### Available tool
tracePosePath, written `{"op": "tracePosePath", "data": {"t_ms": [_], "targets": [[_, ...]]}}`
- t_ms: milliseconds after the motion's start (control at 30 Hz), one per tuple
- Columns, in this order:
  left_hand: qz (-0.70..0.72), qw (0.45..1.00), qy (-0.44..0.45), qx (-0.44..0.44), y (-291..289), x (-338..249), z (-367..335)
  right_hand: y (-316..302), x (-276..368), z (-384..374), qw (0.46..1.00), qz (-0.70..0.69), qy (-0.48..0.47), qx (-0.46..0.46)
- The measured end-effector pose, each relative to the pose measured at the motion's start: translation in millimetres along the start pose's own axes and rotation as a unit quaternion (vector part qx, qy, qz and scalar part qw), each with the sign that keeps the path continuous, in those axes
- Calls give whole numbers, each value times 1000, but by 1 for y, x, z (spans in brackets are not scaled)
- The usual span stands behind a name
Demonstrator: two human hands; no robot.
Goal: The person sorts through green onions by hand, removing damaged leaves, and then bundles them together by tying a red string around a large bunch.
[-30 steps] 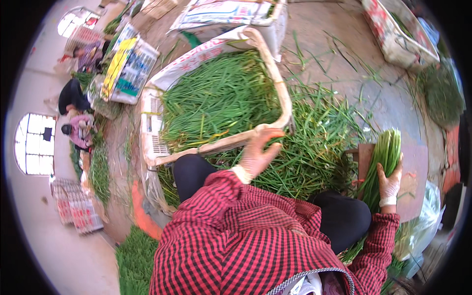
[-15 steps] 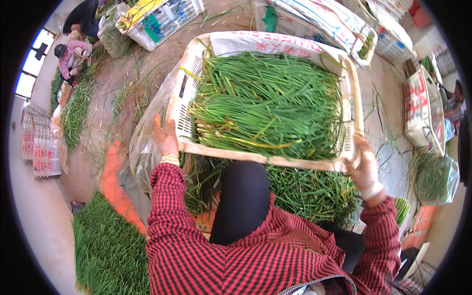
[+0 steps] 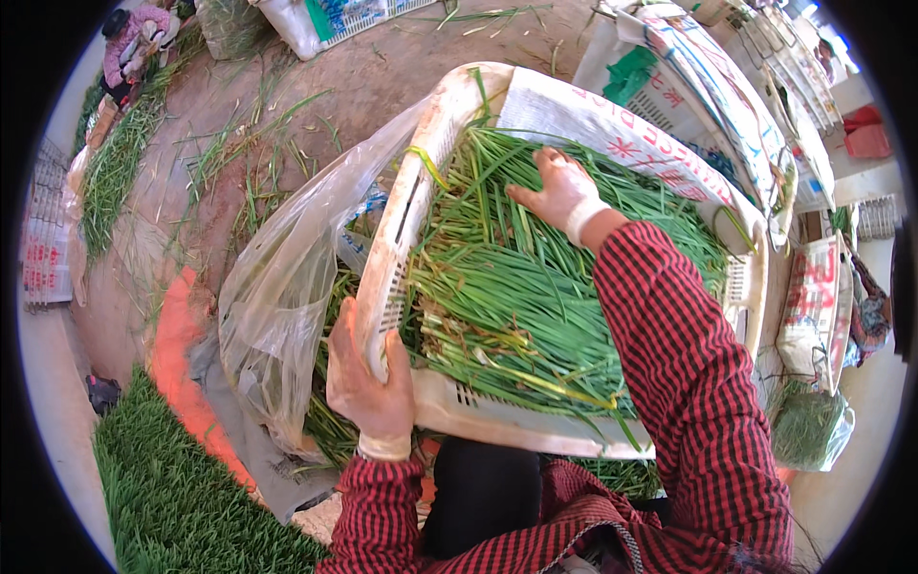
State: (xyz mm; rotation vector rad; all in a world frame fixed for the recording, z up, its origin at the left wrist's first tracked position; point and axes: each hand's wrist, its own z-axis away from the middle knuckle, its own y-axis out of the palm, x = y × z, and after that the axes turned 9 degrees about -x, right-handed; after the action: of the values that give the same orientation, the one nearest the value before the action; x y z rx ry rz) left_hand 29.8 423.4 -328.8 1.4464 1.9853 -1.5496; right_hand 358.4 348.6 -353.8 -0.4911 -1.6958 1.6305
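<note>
A white plastic crate [image 3: 535,428] with slotted sides sits in front of me, turned slightly. Long green chives [image 3: 516,287] fill it in layers, their pale stem ends toward the left. At the near left corner, my left hand [image 3: 373,383] is closed over the rim, thumb on the inner side. My right hand [image 3: 562,196] lies on the chives near the far wall, fingers spread and holding nothing. A white woven sack [image 3: 612,129] with red print lines the crate's far side. My right forearm covers some of the chives and the crate's near right part.
A clear plastic bag [image 3: 277,316] hangs against the crate's left side. Cut chives [image 3: 182,488] stand thickly at the lower left beside an orange strip [image 3: 182,383]. More filled crates [image 3: 708,105] line the far right. Another person [image 3: 139,43] crouches at the upper left.
My right hand has let go of the crate's right end and moved onto the chives. The crate has turned clockwise in view. My left hand still grips its near left corner.
</note>
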Motion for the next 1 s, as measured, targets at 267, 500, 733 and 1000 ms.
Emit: {"op": "tracePosePath", "data": {"t_ms": [267,500,733,1000], "targets": [[34,999,-12,14,1,6,-5,45,46,-67,991,128,30,21],[43,999,-8,20,3,6,-5,22,57,-74,966,215,-20,140],[30,999,1,13,1,4,-6,29,44,-52,997,69,-14,44],[-36,998,41,14,-1,-4,-13,7,-8,-23,932,-351,-38,-77]]}}
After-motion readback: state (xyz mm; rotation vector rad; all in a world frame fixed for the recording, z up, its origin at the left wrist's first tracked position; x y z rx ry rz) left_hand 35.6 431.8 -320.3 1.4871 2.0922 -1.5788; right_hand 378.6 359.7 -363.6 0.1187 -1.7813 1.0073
